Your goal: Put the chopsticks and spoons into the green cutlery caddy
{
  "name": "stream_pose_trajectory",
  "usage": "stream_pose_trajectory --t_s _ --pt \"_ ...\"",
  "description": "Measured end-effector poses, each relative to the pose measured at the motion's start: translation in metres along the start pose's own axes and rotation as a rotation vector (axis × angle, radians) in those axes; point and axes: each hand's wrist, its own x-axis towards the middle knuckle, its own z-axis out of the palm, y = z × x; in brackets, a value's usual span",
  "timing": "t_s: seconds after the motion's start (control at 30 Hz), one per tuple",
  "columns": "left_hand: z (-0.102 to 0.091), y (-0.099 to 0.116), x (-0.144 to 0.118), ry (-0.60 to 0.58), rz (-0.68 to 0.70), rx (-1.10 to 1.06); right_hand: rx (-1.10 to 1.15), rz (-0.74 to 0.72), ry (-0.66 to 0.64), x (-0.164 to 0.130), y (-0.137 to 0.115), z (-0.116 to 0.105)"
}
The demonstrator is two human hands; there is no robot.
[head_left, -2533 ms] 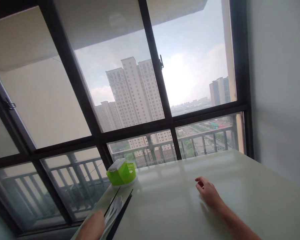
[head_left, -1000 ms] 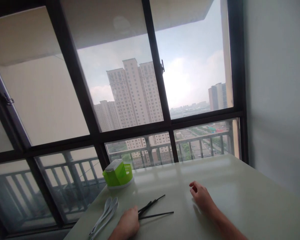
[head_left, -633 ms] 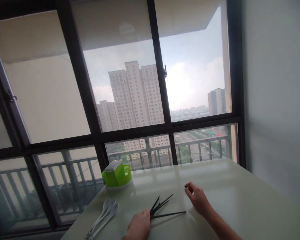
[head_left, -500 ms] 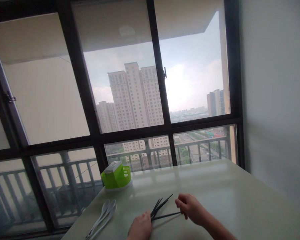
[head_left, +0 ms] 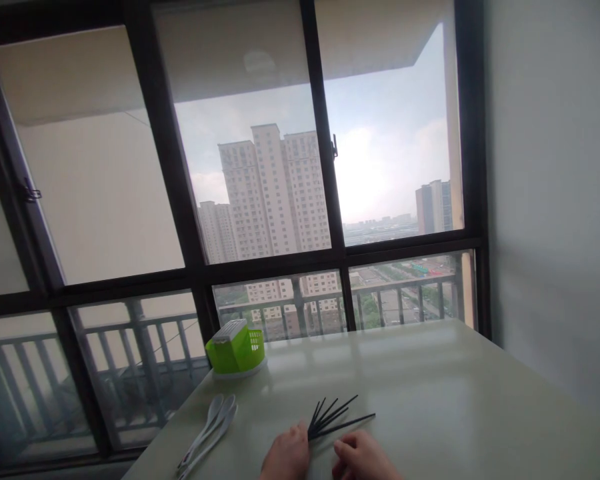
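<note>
Bunching seems in hand: the left hand [head_left: 287, 455] grips fanned black chopsticks [head_left: 329, 423] well in from the bench's [head_left: 440, 380] left edge; right hand [head_left: 363, 457] curled beside — hold unclear — evening them calls for both.

The one camera sits on my head, looking forward and down across the table [head_left: 430, 387], with the window [head_left: 265, 263] straight ahead at twelve o'clock filling most of its view. It is near enough that the bottom edge cuts off my left hand [head_left: 287, 452] at six o'clock and my right hand [head_left: 363, 457] between five and six. The wall [head_left: 555, 200] closes the view at three. The basket [head_left: 236, 353], farther from the lens than my hands, shows near seven. Through the glass, the view reaches out to a distant tower [head_left: 275, 193] just left of centre.
</note>
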Motion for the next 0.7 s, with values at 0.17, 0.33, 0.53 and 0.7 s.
stream_pose_trajectory --t_s 0.17,0.33,0.53,0.7 --pt "-0.019 0.034 0.001 0.021 0.088 -0.142 0.453 -0.096 -0.04 -0.018 -0.032 -0.004" --pt "-0.04 0.094 -0.001 0.173 0.192 -0.486 0.541 -0.447 0.224 -0.045 -0.107 -0.017" --pt "-0.025 0.13 0.012 0.279 0.213 -0.782 0.033 -0.574 0.354 -0.047 -0.119 -0.037" --pt "0.006 0.139 0.02 0.094 0.142 -0.898 -0.136 -0.549 0.336 -0.047 -0.084 -0.045"
